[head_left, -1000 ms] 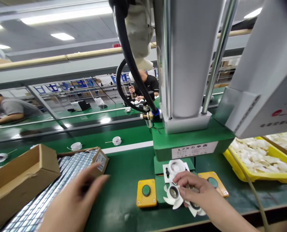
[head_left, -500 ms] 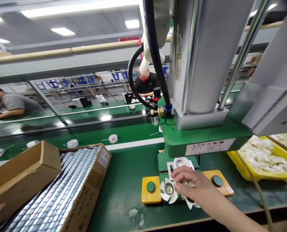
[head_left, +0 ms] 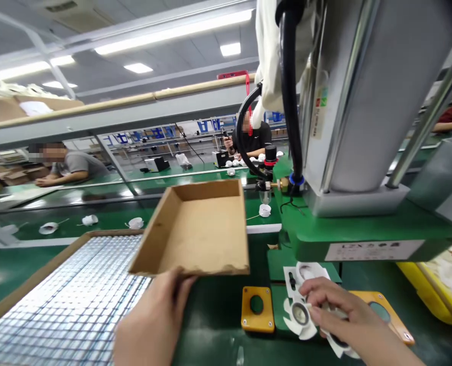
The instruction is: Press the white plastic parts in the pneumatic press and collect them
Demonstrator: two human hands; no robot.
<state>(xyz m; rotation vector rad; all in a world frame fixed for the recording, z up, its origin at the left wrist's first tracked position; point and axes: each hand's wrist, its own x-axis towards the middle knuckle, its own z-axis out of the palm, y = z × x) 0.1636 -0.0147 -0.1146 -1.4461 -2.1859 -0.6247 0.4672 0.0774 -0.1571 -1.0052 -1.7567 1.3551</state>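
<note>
Left hand [head_left: 148,320] holds a shallow, open, brown cardboard tray [head_left: 206,231]; right hand [head_left: 350,317] grips white, curved-blade fan wheels [head_left: 300,316]

The left hand's fingers are pinched narrow over the tray's near edge, thumb hidden behind the hand. Held by one side only, the tray tips its open face toward the wearer; an edge grip probably suits something so light. Its left corner overlaps, from this viewpoint, a wide cardboard box of shiny silver cylinders [head_left: 77,284] packed in tight rows, perhaps ordered so that they stay upright and separate.

The right hand's fingers are curled closed around the fan wheels. Two show: one pinched at the fingertips, its round metallic-looking hub facing up, and another partly covered below the palm. They are just in front of a white fixture plate with a round seat [head_left: 312,272], beneath the heavy green head of a grey press [head_left: 363,223]. Holding them here likely keeps them close to the seat.

A square yellow control box with a round green button [head_left: 257,309] sits to the left of the fan wheels; a matching yellow box [head_left: 395,317] sits to the right, partly behind the hand. Their spacing probably puts one button within each hand's reach. At far right, a yellow plastic crate [head_left: 427,295] holds pale parts, likely stocked near the right hand for convenience.
</note>
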